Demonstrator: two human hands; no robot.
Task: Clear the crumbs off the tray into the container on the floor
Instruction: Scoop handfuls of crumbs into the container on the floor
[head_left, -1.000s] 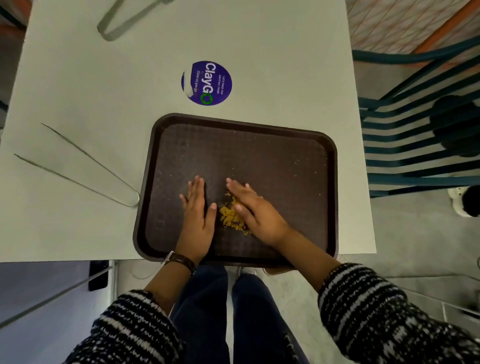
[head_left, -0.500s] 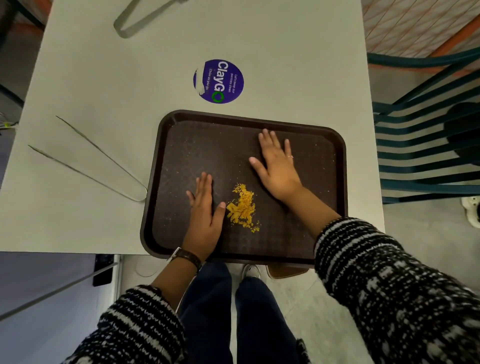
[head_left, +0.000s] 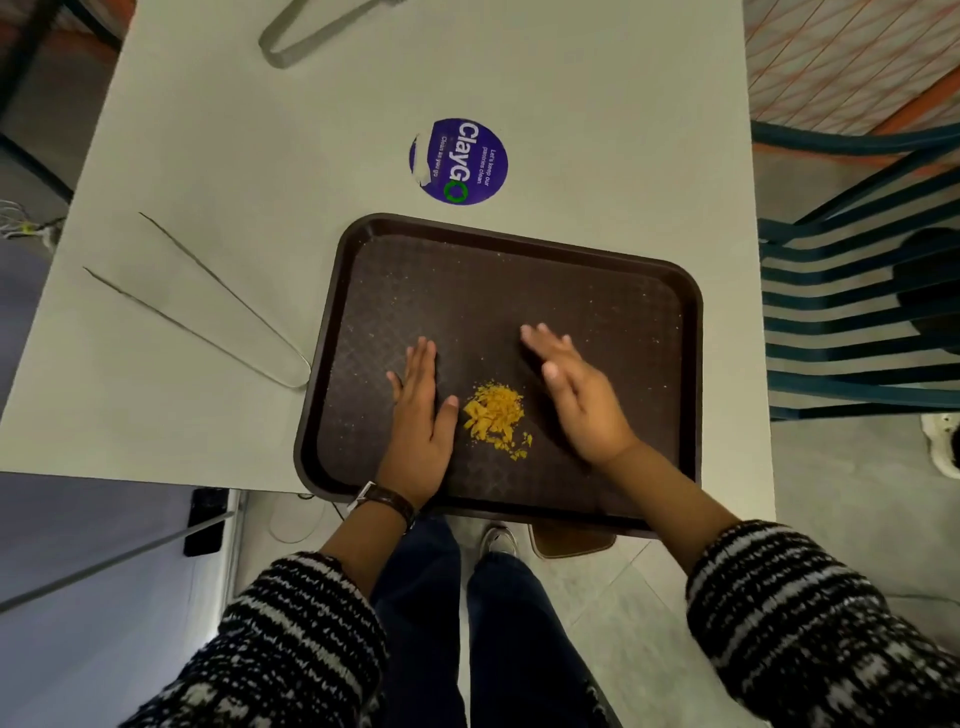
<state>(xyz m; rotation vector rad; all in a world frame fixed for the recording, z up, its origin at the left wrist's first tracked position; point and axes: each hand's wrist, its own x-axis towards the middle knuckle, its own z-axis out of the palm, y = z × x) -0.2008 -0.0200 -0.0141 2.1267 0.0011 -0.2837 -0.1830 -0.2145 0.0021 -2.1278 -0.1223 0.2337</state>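
A dark brown tray (head_left: 613, 280) lies on the white table, its near edge hanging over the table's front. A small heap of yellow crumbs (head_left: 493, 410) sits in the tray's near middle, with fine specks scattered wider. My left hand (head_left: 421, 415) lies flat on the tray just left of the heap, thumb almost touching it. My right hand (head_left: 576, 395) is flat and tilted on its edge right of the heap, holding nothing. A brown container (head_left: 571, 540) on the floor peeks out under the tray's near edge.
A purple round sticker (head_left: 460, 161) is on the table beyond the tray. Metal tongs (head_left: 208, 317) lie left of the tray, another pair (head_left: 311, 31) at the far edge. A teal slatted chair (head_left: 857, 322) stands right. My legs and a shoe (head_left: 496, 540) are below.
My right hand went out to the tray's far right, then swept back toward the crumb heap. My left hand stayed flat beside the heap.
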